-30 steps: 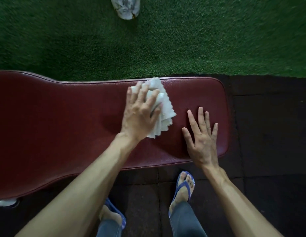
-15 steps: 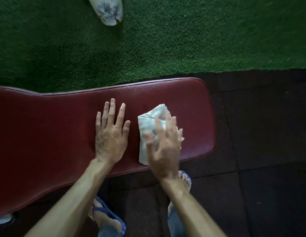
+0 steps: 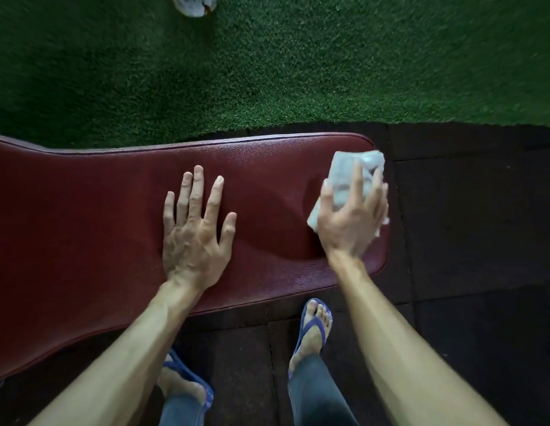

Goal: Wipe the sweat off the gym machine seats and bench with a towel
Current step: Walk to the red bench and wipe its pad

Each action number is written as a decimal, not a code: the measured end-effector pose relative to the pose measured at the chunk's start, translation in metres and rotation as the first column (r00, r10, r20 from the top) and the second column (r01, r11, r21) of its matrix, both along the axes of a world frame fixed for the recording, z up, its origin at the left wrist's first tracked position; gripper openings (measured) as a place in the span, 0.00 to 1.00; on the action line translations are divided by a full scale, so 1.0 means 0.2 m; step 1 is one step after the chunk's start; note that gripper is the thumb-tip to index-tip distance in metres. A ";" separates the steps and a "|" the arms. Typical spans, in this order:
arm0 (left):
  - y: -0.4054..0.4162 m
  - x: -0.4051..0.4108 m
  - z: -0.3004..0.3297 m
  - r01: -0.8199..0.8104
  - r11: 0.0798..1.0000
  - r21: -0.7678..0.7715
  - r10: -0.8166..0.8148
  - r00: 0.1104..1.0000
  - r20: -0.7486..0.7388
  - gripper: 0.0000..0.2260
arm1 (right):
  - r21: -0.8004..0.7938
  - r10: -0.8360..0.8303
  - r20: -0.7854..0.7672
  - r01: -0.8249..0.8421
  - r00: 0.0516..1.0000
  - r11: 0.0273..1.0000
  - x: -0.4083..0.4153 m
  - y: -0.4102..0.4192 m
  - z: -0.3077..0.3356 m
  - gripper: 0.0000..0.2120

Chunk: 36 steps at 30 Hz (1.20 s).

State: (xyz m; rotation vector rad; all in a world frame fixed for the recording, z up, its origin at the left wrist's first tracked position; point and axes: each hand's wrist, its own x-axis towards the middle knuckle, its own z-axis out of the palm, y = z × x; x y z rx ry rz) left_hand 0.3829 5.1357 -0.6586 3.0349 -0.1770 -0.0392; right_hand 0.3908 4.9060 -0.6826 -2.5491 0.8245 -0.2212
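Note:
A dark red padded bench (image 3: 83,210) runs across the view from the left edge to a rounded right end. My left hand (image 3: 193,235) lies flat on its middle, fingers spread, holding nothing. My right hand (image 3: 353,219) presses a folded white towel (image 3: 344,173) onto the bench's right end, fingers splayed over it. The towel's far edge reaches the bench's right rim. Part of the towel is hidden under my palm.
Green artificial turf (image 3: 298,63) lies beyond the bench. Dark rubber floor tiles (image 3: 483,241) lie to the right and under my feet in blue flip-flops (image 3: 313,327). A whitish bundled object (image 3: 193,4) sits on the turf at the top edge.
The towel passed from my left hand to my right hand, which slid it rightwards to the bench's end. My left hand now rests flat on the bench's middle.

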 end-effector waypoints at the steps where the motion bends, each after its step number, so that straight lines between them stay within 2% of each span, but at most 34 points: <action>1: 0.00 0.00 0.00 -0.001 1.000 -0.005 0.001 1.000 0.003 0.26 | 0.004 -0.024 0.017 0.024 1.000 1.000 0.11 0.04 0.01 0.31; 3: 0.00 0.00 -0.01 0.002 1.000 -0.003 -0.001 1.000 0.010 0.26 | -0.023 0.072 0.020 -0.071 0.997 0.997 0.22 0.19 0.02 0.33; 6: 0.00 0.01 -0.01 0.005 1.000 -0.009 -0.005 1.000 0.023 0.26 | -0.065 0.398 -0.003 -0.397 0.918 0.916 0.07 0.40 0.09 0.31; 8: 0.01 0.01 -0.01 0.006 1.000 -0.012 -0.005 1.000 0.031 0.25 | -0.039 0.563 0.010 -0.562 0.826 0.826 -0.13 0.35 0.09 0.30; 10: 0.01 0.01 -0.01 0.005 1.000 -0.014 -0.005 0.999 0.033 0.25 | -0.065 0.624 -0.028 -0.624 0.781 0.779 -0.29 0.18 0.06 0.30; 11: 0.01 0.01 -0.01 0.006 1.000 -0.012 -0.006 0.999 0.031 0.25 | -0.087 0.610 -0.074 -0.615 0.789 0.784 -0.34 0.07 0.05 0.31; 14: 0.01 0.00 -0.02 0.005 1.000 0.013 -0.006 0.999 0.038 0.25 | -0.118 0.448 -0.136 -0.464 0.884 0.878 -0.29 -0.14 0.01 0.31; 19: 0.00 0.00 -0.03 0.003 1.000 0.025 -0.004 0.999 0.048 0.25 | -0.019 0.248 -0.014 -0.248 0.969 0.969 -0.02 0.10 0.05 0.36; 21: 0.00 0.00 -0.02 -0.002 1.000 0.025 0.001 0.999 0.044 0.25 | -0.026 0.358 -0.001 -0.358 0.934 0.933 -0.11 0.24 0.07 0.36; 24: 0.00 0.00 -0.02 -0.002 1.000 0.016 0.001 0.999 0.043 0.25 | -0.045 0.626 -0.040 -0.627 0.779 0.778 -0.25 0.19 0.09 0.36; 26: 0.00 0.00 -0.02 -0.003 1.000 0.009 0.003 0.999 0.046 0.25 | -0.103 0.674 -0.127 -0.685 0.728 0.721 -0.27 0.12 0.09 0.37; 30: 0.01 0.00 -0.03 0.001 1.000 -0.004 -0.001 0.999 0.045 0.25 | -0.112 0.541 -0.143 -0.557 0.829 0.823 -0.35 0.22 0.14 0.39; 33: 0.01 -0.01 -0.03 0.002 1.000 -0.018 -0.001 0.999 0.036 0.25 | -0.094 0.483 -0.164 -0.501 0.860 0.860 -0.34 0.33 0.12 0.43; 36: 0.01 0.00 -0.03 -0.002 1.000 -0.013 0.002 1.000 0.022 0.25 | -0.090 0.470 -0.129 -0.482 0.873 0.871 -0.29 0.33 0.07 0.42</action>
